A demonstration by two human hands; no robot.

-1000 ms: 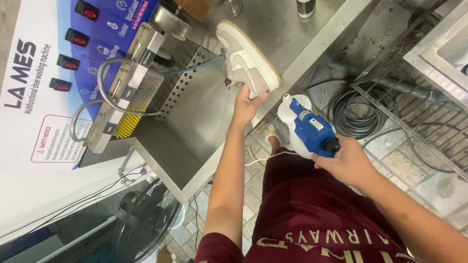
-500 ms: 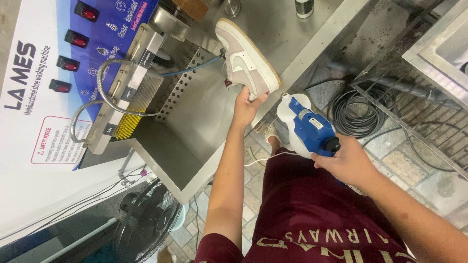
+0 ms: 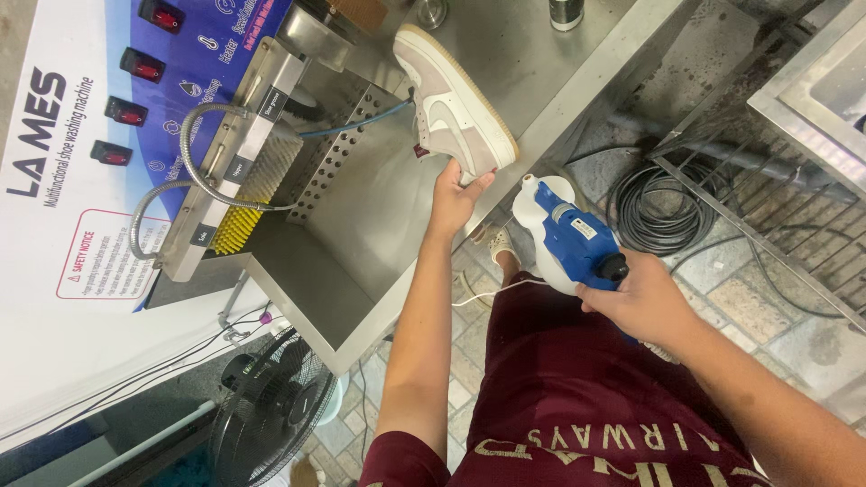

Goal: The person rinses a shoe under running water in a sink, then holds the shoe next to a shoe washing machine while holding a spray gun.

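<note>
My left hand (image 3: 454,194) had its grip clamped on the heel of the pale pink-and-white sneaker (image 3: 454,104) over the steel bench (image 3: 361,216), my right hand (image 3: 642,302) closed round the blue-and-white handheld sprayer (image 3: 570,233), nozzle aimed but apart, shoe apparently dry, cleaning seemingly barely begun.

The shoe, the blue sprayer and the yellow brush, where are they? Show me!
shoe (image 3: 451,108): head view, on its pale side panel.
blue sprayer (image 3: 573,236): head view, on its blue body.
yellow brush (image 3: 257,194): head view, on the bristles.
</note>
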